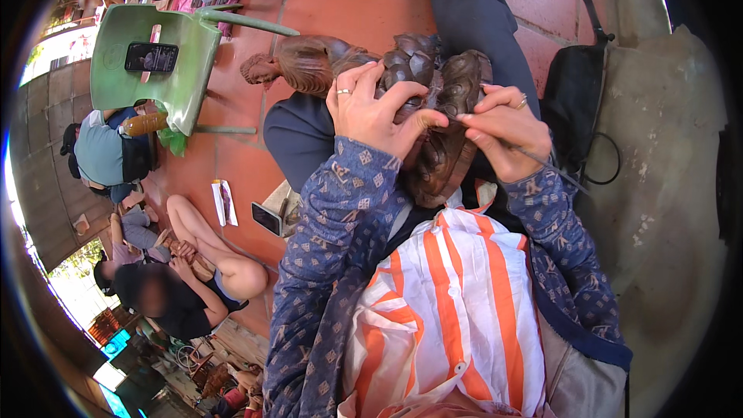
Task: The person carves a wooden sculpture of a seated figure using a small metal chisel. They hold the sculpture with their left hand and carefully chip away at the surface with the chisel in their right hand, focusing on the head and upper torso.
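Observation:
A dark brown carved wooden statue (445, 174) lies across my lap, its small head pointing left and its broad, deeply carved base toward the right. My left hand (371, 108) grips the statue's carved middle, thumb stretched toward the right hand's fingertips. Pinched in my right hand (511, 131) is a thin rod-like metal tool (559, 174). Its shaft sticks out below the palm, and its working tip meets the carving close to my left thumb. The tip's exact shape is hidden by the fingers.
At the left stands a green plastic chair (116, 39) bearing a phone (151, 57). Another phone (266, 218) is near my left forearm. A person in black (182, 302) sits on the tiled floor (240, 93), holding a wooden piece. A black bag (571, 101) hangs at right.

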The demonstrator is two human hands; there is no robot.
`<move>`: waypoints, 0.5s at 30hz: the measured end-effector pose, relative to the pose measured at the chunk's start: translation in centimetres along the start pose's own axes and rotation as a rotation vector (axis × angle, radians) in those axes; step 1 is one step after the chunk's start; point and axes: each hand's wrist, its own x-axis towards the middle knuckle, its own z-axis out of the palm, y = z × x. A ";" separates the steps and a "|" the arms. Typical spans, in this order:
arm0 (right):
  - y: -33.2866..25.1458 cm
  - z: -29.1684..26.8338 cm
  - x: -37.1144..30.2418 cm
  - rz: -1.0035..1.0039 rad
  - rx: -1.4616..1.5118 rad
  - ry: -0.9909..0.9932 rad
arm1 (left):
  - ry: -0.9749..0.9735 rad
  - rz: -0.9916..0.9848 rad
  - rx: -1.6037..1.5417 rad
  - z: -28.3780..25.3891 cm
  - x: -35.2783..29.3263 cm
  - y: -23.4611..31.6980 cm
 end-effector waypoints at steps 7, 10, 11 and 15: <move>-0.8 0.6 0.1 -0.061 -0.113 -0.168 | -0.135 0.090 -0.063 -2.0 -0.2 -0.3; -0.3 1.0 0.2 -0.107 -0.134 -0.133 | -0.177 0.086 -0.090 -2.0 -0.2 -0.7; -0.3 1.0 0.2 -0.105 -0.126 -0.135 | -0.177 0.082 -0.098 -2.0 -0.2 -0.7; -0.6 1.0 0.4 -0.095 -0.113 -0.145 | -0.192 0.111 -0.111 -2.4 -0.1 -0.7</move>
